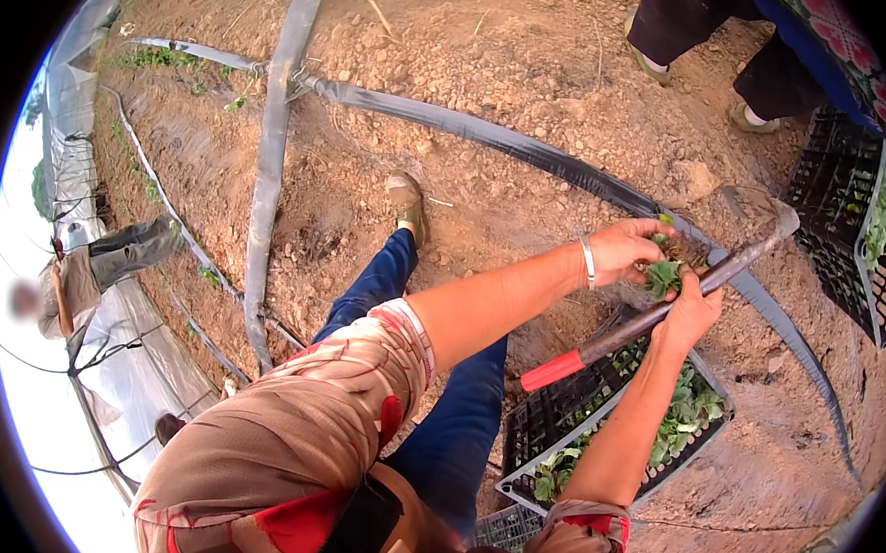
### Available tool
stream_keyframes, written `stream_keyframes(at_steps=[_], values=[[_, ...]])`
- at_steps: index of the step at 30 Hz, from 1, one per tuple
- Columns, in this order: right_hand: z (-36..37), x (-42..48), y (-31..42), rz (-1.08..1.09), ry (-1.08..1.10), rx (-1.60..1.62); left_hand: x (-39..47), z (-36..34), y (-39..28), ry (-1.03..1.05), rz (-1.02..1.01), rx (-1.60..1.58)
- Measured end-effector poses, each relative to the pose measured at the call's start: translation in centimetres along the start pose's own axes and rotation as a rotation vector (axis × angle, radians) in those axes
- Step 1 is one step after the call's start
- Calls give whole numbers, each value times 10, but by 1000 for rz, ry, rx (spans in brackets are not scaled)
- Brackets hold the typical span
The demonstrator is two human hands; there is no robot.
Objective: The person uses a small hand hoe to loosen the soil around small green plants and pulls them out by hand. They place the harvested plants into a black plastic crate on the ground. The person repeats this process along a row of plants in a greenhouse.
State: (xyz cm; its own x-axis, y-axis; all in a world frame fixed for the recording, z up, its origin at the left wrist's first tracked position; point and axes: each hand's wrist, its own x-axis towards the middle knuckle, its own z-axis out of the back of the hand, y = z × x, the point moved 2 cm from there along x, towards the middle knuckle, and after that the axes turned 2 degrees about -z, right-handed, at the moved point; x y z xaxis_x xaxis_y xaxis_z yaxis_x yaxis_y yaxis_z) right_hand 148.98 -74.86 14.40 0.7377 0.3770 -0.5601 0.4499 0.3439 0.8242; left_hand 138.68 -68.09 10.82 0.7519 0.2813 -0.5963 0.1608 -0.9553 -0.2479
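Observation:
My left hand (628,252), with a silver bracelet at the wrist, pinches a small leafy seedling (664,279) with brownish roots or stems. Against it from below, my right hand (688,308) meets the same plant with its thumb. The wooden handle of a hoe (628,331) also runs through my right hand. Its red grip (552,370) points down to the left, and the hoe's metal head (762,210) lies at the upper right. Beneath my right forearm stands a black plastic crate (712,366) holding green seedlings (687,421).
A flat grey irrigation hose (488,132) crosses the soil (499,62) and joins a wider hose (273,140). Another crate (830,199) with plants stands at the right, beside a person's legs (697,19). Another person (74,280) is at the left, near plastic sheeting (161,344).

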Motion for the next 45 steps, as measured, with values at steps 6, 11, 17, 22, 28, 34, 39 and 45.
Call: stream_keyframes(at_steps=[6,11,17,22,28,34,39,45], values=[[4,-4,12,1,-15,-68,16,4,16,-116,-171,143],[30,16,1,20,-36,-78,23,15,10,-413,-77,225],[48,58,-13,78,-174,-335,83,35,19,-403,-196,665],[54,61,-13,19,-218,-410,94,-1,14,-272,14,1204],[65,43,-5,102,-213,-508,62,9,-5,-258,-244,1253],[65,-40,11,225,-83,-553,-34,126,-46,-631,-414,464],[27,-137,-37,121,208,-612,-166,291,-131,-1093,-339,316],[12,-242,-139,147,598,-1029,-234,383,-257,-1281,-454,54]])
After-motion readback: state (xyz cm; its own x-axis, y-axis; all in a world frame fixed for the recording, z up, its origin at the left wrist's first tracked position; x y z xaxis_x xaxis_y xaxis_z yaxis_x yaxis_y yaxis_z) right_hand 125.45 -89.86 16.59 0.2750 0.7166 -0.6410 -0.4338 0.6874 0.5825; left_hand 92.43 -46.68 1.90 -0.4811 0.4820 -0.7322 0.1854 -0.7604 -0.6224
